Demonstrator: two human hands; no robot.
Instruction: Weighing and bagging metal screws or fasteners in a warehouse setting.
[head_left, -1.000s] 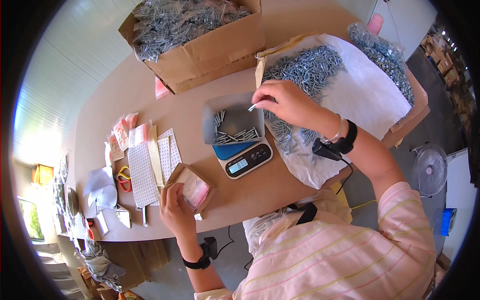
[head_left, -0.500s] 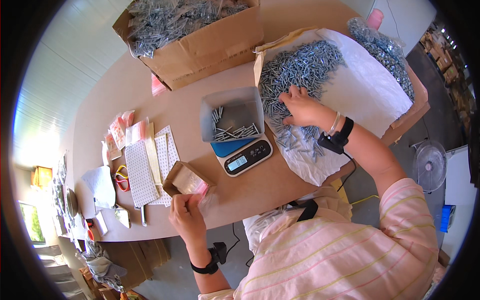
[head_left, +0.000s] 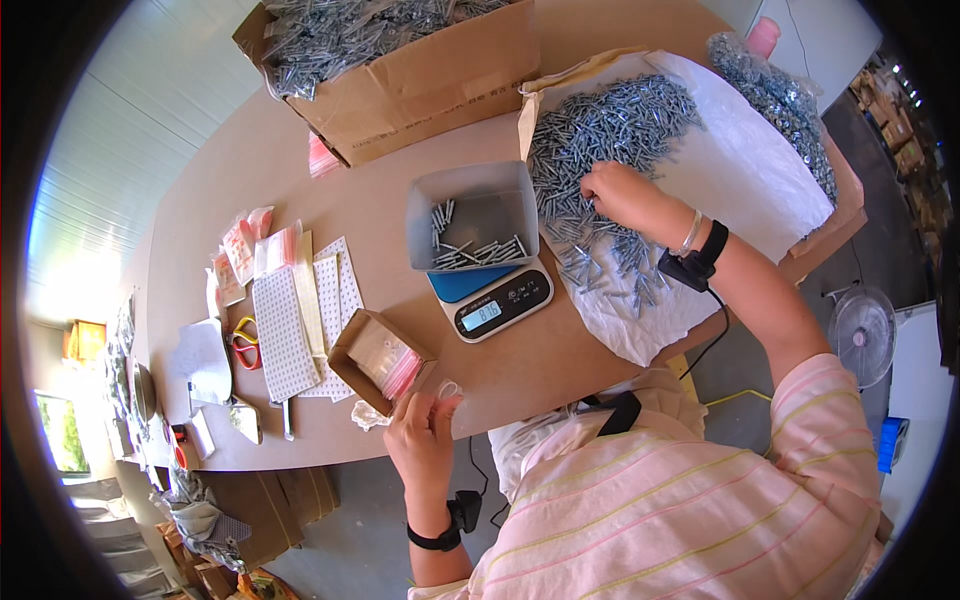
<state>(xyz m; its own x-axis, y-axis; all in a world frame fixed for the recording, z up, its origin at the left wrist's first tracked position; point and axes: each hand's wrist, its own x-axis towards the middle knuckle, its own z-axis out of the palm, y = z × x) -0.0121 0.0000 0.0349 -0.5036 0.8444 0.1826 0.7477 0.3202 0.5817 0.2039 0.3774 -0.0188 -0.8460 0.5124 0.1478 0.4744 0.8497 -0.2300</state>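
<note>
My left hand (head_left: 424,442) is closed in a pinch on a small clear plastic bag (head_left: 450,390), beside a small cardboard box (head_left: 358,345) of red-edged clear bags (head_left: 392,366). My right hand (head_left: 632,198) is over a pile of silver screws (head_left: 625,122) spread on white sheeting. Its fingers are curled together, with a bit of metal showing at the tips; how many screws they hold is hidden. Between my hands, an open grey plastic bin (head_left: 472,172) with loose screws (head_left: 490,250) rests on a digital scale (head_left: 508,306) with a lit display.
A large carton (head_left: 430,90) of bagged screws stands at the back. At the far right of the white sheeting (head_left: 745,185) lies a clear bag of metal parts (head_left: 775,105). Dotted sheets (head_left: 285,330), scissors (head_left: 246,345) and red-edged bag packs (head_left: 238,250) are on the left.
My left hand has moved right, away from the small box, with a clear bag in its fingers. My right hand's spread fingers have drawn together over the screws. The whole view has shifted slightly.
</note>
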